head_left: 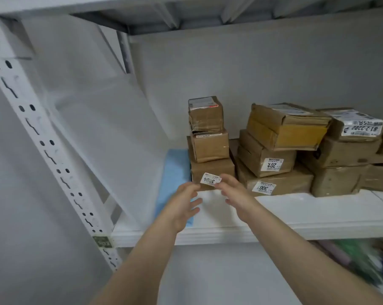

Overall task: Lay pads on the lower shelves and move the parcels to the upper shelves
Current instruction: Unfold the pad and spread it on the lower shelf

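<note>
Two bare arms reach over the white shelf board [296, 214]. The left hand [184, 205] and right hand [234, 192] are close together, fingers loosely spread and gripping nothing. Just past the fingertips stands a stack of three parcels [210, 148], the bottom one tagged 3004. A blue pad [175, 168] lies under the left hand. Further parcels [274, 159] pile up right of the right hand. A slotted white post [43, 133] rises far left, and a grey wall [252, 69] lies beyond.
</note>
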